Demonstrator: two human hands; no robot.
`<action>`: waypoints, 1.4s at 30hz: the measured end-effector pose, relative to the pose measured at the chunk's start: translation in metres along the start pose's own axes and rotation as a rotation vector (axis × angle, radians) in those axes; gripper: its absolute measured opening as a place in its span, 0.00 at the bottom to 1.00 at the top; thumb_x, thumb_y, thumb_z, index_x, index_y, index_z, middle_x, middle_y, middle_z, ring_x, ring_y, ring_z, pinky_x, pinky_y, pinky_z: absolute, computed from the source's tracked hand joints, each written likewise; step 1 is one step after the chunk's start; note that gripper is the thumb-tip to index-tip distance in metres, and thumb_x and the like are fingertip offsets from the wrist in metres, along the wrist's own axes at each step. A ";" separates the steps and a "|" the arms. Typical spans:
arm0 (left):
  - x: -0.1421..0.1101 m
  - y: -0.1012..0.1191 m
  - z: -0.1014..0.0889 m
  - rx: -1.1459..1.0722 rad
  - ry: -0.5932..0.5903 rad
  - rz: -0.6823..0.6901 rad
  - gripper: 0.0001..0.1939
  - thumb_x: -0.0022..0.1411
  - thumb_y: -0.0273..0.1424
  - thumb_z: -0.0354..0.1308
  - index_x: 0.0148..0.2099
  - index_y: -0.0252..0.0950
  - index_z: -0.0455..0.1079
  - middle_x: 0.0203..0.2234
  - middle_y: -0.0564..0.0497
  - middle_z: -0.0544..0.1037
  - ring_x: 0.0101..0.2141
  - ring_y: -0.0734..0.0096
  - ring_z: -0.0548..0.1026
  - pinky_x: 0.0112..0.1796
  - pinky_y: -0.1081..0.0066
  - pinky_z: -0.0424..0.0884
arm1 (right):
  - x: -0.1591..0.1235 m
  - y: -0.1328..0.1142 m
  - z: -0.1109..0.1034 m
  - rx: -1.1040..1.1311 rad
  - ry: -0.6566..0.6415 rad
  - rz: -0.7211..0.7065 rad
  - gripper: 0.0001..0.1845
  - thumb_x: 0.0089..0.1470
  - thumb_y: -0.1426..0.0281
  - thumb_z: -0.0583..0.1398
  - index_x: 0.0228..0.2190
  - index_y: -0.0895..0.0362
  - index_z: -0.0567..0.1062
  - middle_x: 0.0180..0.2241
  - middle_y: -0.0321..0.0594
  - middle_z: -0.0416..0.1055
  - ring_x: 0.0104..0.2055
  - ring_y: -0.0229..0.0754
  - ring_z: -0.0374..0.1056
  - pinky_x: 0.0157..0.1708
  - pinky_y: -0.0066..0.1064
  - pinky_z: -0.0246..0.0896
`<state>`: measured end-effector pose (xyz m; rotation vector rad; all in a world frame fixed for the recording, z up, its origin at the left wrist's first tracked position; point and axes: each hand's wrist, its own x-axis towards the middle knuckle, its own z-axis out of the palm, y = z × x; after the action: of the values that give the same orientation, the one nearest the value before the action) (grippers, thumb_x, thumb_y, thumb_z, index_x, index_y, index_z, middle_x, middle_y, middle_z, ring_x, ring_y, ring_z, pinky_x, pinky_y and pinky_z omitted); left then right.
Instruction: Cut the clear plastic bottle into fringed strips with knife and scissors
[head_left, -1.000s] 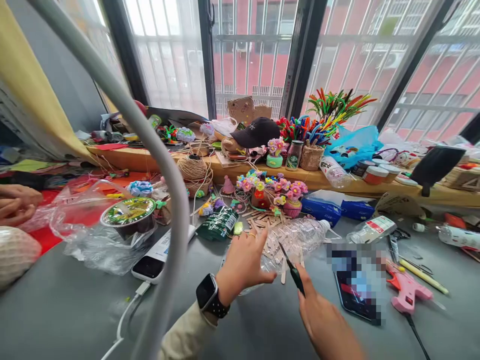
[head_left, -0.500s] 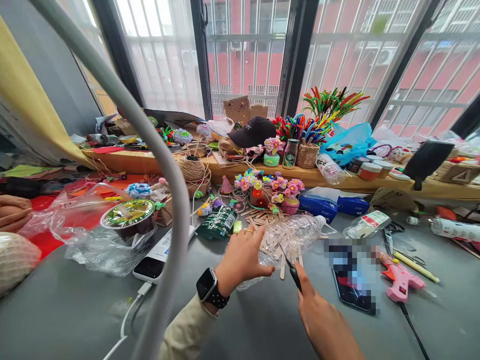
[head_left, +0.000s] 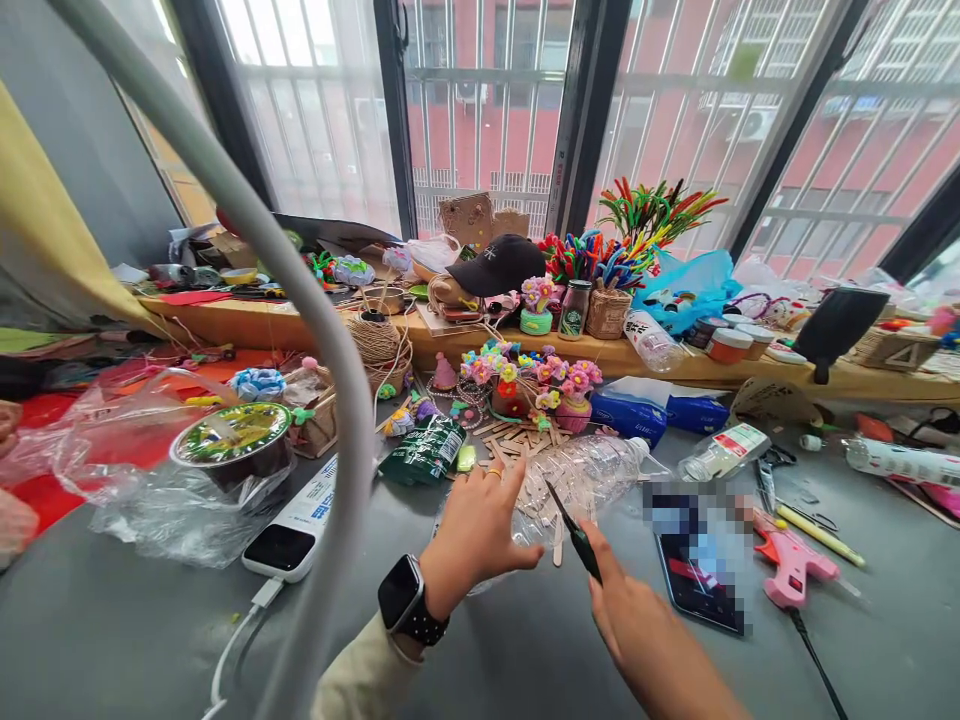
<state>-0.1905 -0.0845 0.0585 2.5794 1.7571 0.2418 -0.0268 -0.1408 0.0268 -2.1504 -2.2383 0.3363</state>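
Note:
A clear plastic bottle [head_left: 611, 465] lies on its side on the grey table, its neck to the right. Over its left part spreads my left hand [head_left: 480, 525], thumb and fingers apart around it, with a dark watch on the wrist. My right hand [head_left: 641, 625] grips a knife [head_left: 581, 548] by its dark handle. The blade points up and left over the bottle's middle; whether it touches the plastic I cannot tell. Several flat wooden sticks [head_left: 557, 540] lie under and behind the bottle.
To the right lie a phone [head_left: 701, 590], a pink glue gun [head_left: 799, 565], scissors [head_left: 766, 480] and another bottle [head_left: 724, 452]. A thick white curved arm [head_left: 352, 430] crosses the left side. Beyond it sit a power bank [head_left: 289, 540] and a lidded bowl [head_left: 232, 440].
The whole view has shifted slightly left. My hands and the knife stay almost in place over the bottle. Another person's hand at the left edge is now mostly out of view.

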 end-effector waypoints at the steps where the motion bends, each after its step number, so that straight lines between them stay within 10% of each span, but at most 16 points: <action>1: 0.000 0.000 0.000 -0.002 -0.002 -0.003 0.45 0.41 0.48 0.57 0.59 0.34 0.50 0.49 0.36 0.65 0.45 0.49 0.66 0.43 0.57 0.62 | 0.001 0.000 -0.001 0.007 -0.005 -0.009 0.29 0.55 0.78 0.46 0.58 0.56 0.50 0.28 0.44 0.76 0.29 0.48 0.73 0.25 0.29 0.59; 42: 0.001 0.002 -0.001 -0.015 0.007 -0.024 0.45 0.41 0.48 0.57 0.59 0.35 0.50 0.49 0.40 0.65 0.45 0.51 0.65 0.44 0.60 0.61 | -0.003 -0.005 -0.017 0.106 -0.155 0.036 0.28 0.56 0.76 0.44 0.58 0.57 0.47 0.32 0.48 0.75 0.33 0.51 0.72 0.27 0.32 0.58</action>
<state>-0.1884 -0.0847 0.0599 2.5485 1.7809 0.2631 -0.0291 -0.1414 0.0442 -2.1820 -2.2039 0.6282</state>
